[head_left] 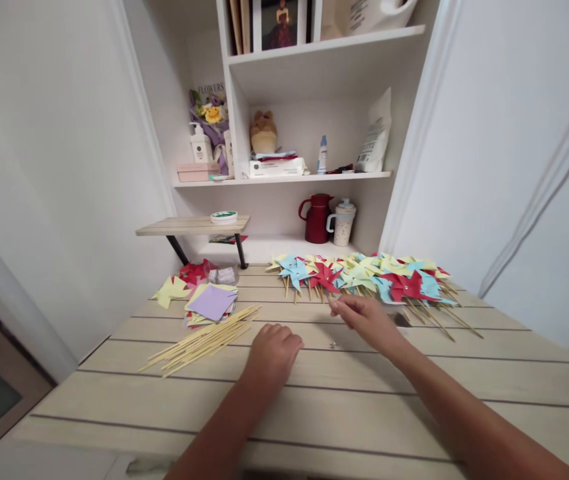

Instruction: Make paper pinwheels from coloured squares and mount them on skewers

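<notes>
At centre, your left hand [273, 353] curls and your right hand [363, 316] bunches, palms hidden; I can't tell whether either grips anything. Overlapping pinwheels [358, 275] crowd right of centre, sticks [209, 339] left.

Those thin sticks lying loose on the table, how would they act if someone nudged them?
The sticks would probably slide or fan out, since they lie loosely piled with no visible tie. They are likely light, being so slender. They look fairly stiff, as they lie straight, though a sharp bend might snap one.
</notes>
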Motion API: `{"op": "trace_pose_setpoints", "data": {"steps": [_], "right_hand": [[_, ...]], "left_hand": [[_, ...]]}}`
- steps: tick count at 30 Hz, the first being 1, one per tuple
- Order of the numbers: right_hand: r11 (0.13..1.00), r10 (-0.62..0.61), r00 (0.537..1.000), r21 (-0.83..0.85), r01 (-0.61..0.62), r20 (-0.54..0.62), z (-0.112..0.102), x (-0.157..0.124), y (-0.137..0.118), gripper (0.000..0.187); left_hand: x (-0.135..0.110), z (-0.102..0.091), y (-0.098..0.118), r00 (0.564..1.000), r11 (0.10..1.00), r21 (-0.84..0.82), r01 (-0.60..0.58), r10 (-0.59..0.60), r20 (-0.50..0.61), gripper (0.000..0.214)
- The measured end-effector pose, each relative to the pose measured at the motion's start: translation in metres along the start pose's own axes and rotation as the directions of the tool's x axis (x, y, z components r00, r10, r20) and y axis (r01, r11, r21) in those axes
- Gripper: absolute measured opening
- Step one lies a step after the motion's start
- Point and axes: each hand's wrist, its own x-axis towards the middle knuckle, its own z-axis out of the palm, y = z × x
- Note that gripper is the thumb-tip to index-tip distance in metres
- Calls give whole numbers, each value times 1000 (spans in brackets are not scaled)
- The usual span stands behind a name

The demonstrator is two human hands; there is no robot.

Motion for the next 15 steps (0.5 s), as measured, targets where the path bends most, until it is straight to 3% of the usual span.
{"op": "trace_pose_setpoints", "data": {"steps": [4,8,12,15], "right_hand": [[997,11,999,-74,-14,-41,0,3,26,43],[997,71,995,-19,-72,-66,-5,-1,40,45],[994,106,992,44,-104,-63,-4,-4,37,46],[995,78,996,66,-75,-43,-1,-5,34,45]], "left_hand": [[-20,-20,-22,993,988,147,-43,58,-102,26],[-26,-55,-72,985,985,138,100,-78,-154,36],[-27,-82,-129,986,981,98,168,-167,-20,43],[-31,-90,-158,976,974,98,202,-209,65,38]]}}
